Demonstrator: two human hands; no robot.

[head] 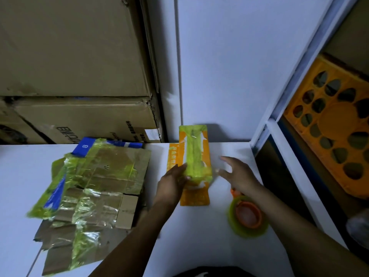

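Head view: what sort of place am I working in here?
Likely a storeroom or packing area: big cardboard cartons stacked at back left, flattened taped boxes on the white table, and a roll of green tape near the right hand.

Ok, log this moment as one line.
left hand: flat against orange box | right hand: open, beside box | tape roll: on table near right wrist

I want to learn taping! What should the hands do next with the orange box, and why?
Probably bring the right hand against the orange box to steady it. Only the left hand touches it, fingers flat by the green tape, while the right hand hovers open beside it.
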